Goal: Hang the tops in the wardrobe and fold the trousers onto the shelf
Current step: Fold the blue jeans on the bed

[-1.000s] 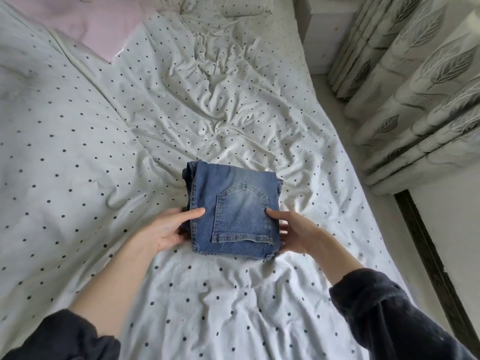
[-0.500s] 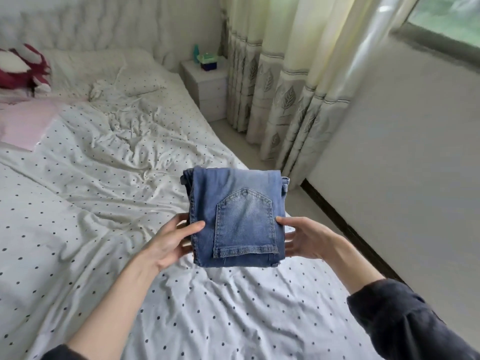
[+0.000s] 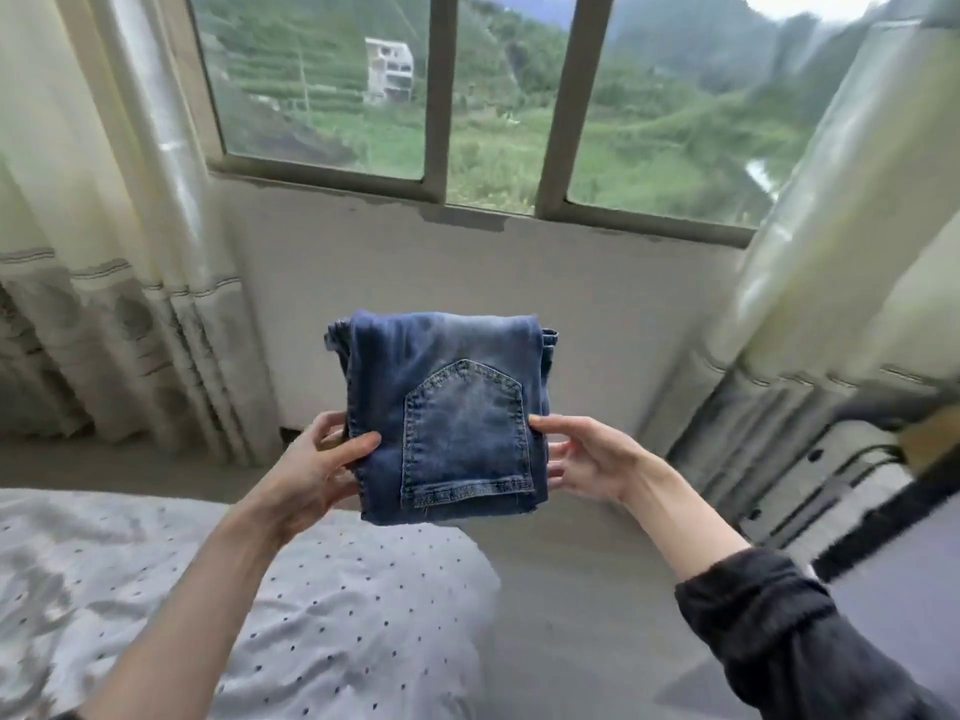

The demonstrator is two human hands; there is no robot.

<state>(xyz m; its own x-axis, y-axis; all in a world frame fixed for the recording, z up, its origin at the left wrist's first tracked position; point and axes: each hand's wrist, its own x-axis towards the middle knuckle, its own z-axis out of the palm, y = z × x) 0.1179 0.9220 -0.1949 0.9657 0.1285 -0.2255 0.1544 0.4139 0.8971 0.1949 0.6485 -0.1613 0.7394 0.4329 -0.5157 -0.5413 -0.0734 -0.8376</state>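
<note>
In the head view the folded jeans (image 3: 447,418), on the bed (image 3: 332,605) a second ago, now ride in the air before the window (image 3: 483,96), so folding looks finished and the carry to the shelf is under way. Left hand (image 3: 317,475) and right hand (image 3: 587,459) pinch opposite edges, fingers (image 3: 545,423) curled on denim. Curtains (image 3: 119,252) flank both sides; open floor lies ahead; no wardrobe is visible.
</note>
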